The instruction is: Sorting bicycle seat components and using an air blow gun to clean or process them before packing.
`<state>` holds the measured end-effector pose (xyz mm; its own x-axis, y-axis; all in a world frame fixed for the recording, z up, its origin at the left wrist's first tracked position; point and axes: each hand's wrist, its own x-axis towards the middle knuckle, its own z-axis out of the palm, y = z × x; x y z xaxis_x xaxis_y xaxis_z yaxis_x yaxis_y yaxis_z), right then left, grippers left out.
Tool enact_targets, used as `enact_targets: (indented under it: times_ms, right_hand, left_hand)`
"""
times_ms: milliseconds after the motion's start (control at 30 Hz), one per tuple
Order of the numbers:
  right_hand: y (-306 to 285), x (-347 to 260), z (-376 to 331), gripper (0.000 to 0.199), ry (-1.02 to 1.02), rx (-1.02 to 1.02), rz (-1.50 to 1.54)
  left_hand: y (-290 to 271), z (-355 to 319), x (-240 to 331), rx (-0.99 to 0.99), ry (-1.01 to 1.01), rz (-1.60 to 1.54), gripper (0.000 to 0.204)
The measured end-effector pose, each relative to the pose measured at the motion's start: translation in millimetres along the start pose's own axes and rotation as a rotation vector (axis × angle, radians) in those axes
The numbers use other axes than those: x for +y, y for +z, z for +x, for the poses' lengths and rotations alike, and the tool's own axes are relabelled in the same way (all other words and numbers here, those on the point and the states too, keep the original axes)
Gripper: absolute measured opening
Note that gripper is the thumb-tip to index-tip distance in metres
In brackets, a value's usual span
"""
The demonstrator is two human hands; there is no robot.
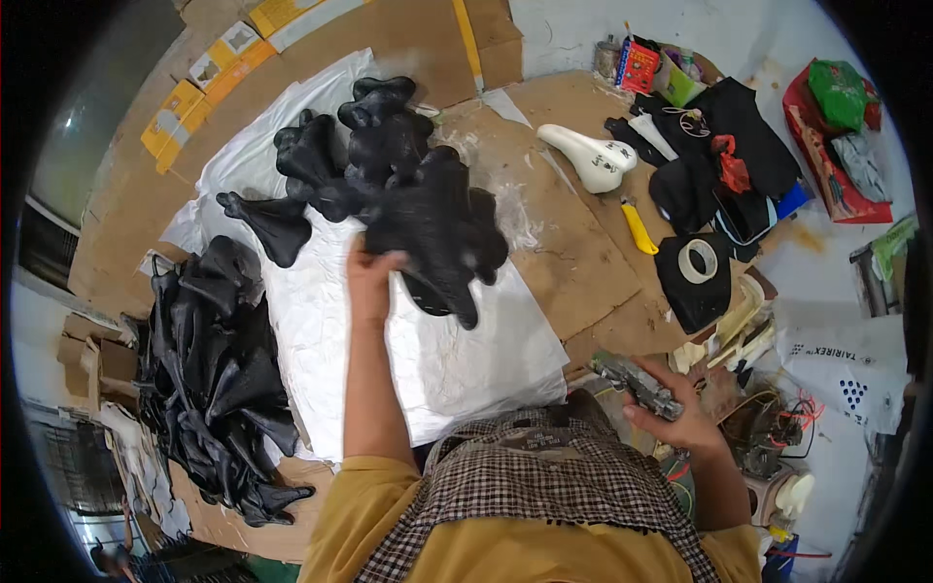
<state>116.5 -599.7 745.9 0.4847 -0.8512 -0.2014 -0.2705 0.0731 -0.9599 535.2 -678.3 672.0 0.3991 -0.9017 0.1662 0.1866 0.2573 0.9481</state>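
Here, left hand [371, 277] fingers pinch a black saddle cover [437, 233]: likely light, floppy, best held at its edge. Right hand [680, 413] fingers clasp a staple gun [637, 381].

The one camera sits on my head, on the left of a pair, and looks almost straight down at my lap and the floor in front of me. My checked apron [544, 486] fills the bottom edge, very near. My left hand [369, 277] reaches up the middle, and my right hand [675, 413] sits low on the right. The view is round and wide, so the cardboard [573, 262] edges bend near the dark rim. Things at the top look small and far away.
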Motion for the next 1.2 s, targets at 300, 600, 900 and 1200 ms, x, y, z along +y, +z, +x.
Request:
enact_targets:
  times_ms: [300, 600, 900, 1200]
  right_hand:
    - [7, -33, -1, 0.055, -0.301, 0.172, 0.149]
    - [6, 6, 15, 0.053, -0.056, -0.009, 0.036]
    - [43, 24, 69, 0.052, -0.016, -0.237, 0.053]
    - [68, -16, 101, 0.034, -0.302, -0.326, -0.135]
  left_hand:
    - [-70, 18, 21, -0.044, 0.122, -0.342, 0.051]
    - [-11, 50, -24, -0.048, -0.306, -0.199, 0.033]
    - [-113, -23, 161, 0.304, 0.179, 0.358, 0.037]
    - [-275, -100, 257, 1.237, 0.592, -0.055, 0.067]
